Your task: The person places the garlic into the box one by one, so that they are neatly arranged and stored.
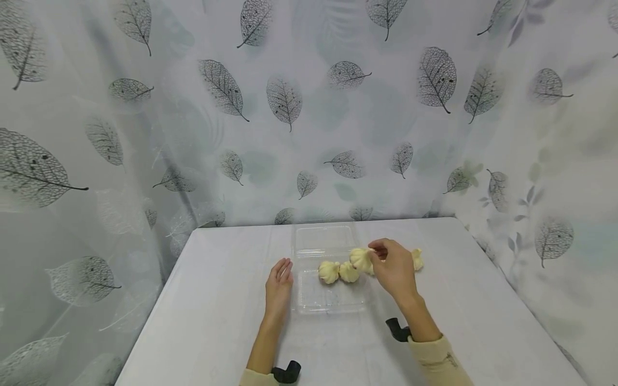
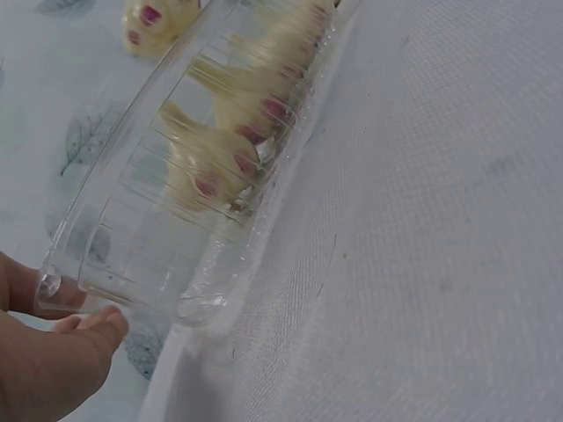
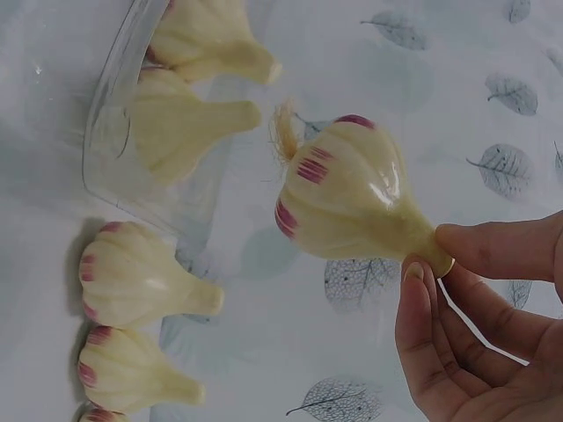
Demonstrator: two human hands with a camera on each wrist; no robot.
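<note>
Head: right hand (image 1: pixel 393 268) pinches the raised bulb (image 1: pixel 360 260) near the box's (image 1: pixel 328 311) right edge; left hand (image 1: pixel 279 289) released, fingers extended, at its left. Left wrist: left hand at the box corner. Right wrist: bulb gripped by its stem; 2 boxed bulbs (image 3: pixel 180 127), 3 loose bulbs (image 3: pixel 132 277) outside.

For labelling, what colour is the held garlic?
Garlic: pale yellow, purplish patches; clearest in right wrist view.

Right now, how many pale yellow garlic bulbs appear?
6: two bulbs in the clear plastic box, one in the right hand, three beside the box; others possibly hidden.
</note>
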